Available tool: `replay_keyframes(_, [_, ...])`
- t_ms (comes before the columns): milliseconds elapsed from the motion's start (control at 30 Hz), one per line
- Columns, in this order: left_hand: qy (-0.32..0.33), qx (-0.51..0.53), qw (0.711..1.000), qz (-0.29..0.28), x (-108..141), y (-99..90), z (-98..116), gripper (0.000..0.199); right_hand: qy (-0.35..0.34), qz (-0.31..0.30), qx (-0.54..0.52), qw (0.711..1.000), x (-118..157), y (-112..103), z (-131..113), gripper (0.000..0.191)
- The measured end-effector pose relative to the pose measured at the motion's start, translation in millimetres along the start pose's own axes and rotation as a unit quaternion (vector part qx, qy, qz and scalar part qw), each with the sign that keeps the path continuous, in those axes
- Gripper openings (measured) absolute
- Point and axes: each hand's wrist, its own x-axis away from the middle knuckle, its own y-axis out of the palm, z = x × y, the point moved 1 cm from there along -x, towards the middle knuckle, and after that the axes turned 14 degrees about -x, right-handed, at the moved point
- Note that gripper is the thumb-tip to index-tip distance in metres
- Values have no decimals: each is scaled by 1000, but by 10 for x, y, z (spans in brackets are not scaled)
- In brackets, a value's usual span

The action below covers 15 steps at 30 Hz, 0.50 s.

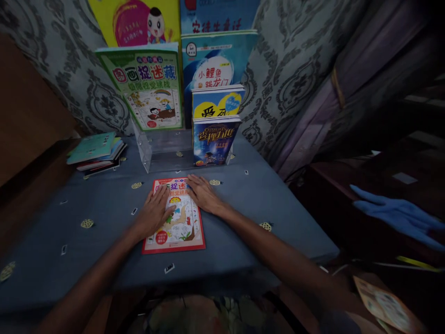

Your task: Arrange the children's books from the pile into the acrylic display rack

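- Two bare forearms are reaching in from the bottom of the view, passing either side of some flower-patterned fabric (198,315), which is showing dimly below the table edge.
- At the lower right, an orange-toned printed item (384,304) is lying off the table, its details blurring.
- On the blue-grey tablecloth (114,250), printed with yellow dotted shapes and small labels, the red-bordered book (187,232) is lying flat, cover up, between the person and the clear stand.
- The left hand (156,211) is resting open, palm down, on the book's left side, its fingers pointing toward the title and its thumb crossing the cover picture; it is gripping nothing.
- The right hand (203,192) is also lying open and palm down, its fingertips touching the book's upper right corner and its wrist extending past the edge; it is not closing on anything.
- Off the table to the right, a blue glove (392,211) is lying near a dark red surface.
- Beyond the book, the clear stand (167,160) is holding a dark blue book (212,146) in front, with a yellow-and-blue book (208,103), a green-bordered book (156,104) and others rising behind.
- Left of the stand, a pile of books (93,148) is sitting unevenly.
- Behind everything, grey patterned wall covering (107,102) is showing.
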Motion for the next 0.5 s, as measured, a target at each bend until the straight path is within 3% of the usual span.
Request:
replay_keyframes(267, [-28, -3, 999, 20, -115, 25, 24, 66, -3, 22, 44, 999, 265, 43, -138, 41])
replay_keyframes(500, [-57, -4, 997, 51, -109, -40, 93, 58, -33, 47, 68, 996, 727, 113, -394, 36])
